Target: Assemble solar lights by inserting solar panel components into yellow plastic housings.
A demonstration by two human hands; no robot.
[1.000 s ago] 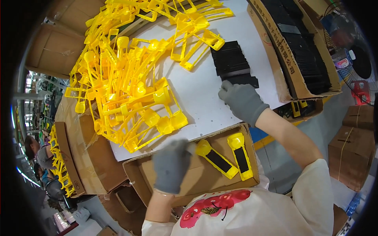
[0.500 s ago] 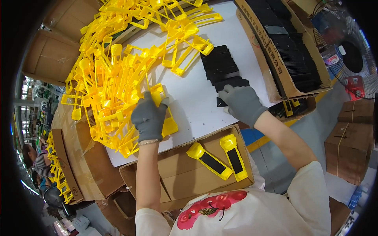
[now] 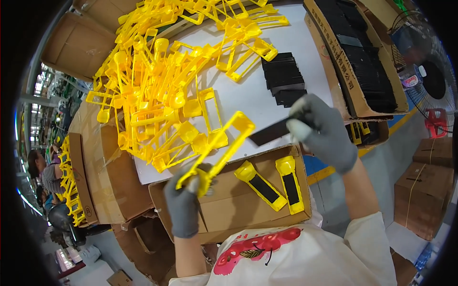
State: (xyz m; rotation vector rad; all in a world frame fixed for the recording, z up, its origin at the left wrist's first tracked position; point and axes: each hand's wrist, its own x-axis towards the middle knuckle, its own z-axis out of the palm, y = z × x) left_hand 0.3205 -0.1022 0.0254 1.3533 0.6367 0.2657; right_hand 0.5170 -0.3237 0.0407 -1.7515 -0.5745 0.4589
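My left hand point(image 3: 185, 198), in a grey glove, grips the handle end of a long yellow plastic frame point(image 3: 222, 147) and holds it tilted up over the table edge. My right hand point(image 3: 320, 129), also gloved, pinches a flat black strip point(image 3: 268, 131) whose end sits next to the frame's open rectangular head. A big heap of the same yellow frames point(image 3: 162, 86) covers the white table point(image 3: 241, 93). A stack of black strips point(image 3: 282, 76) lies just beyond my right hand.
A cardboard box point(image 3: 224, 214) at the near edge holds two finished yellow pieces with black inserts point(image 3: 276, 186). A long carton of black strips point(image 3: 362, 57) stands at the right. More cartons, a fan point(image 3: 431, 78) and a person point(image 3: 40, 171) at far left surround the table.
My left hand has pulled one yellow frame out of the heap and brought it toward me. My right hand has lifted a black strip from the stack and carried it to the frame's head.
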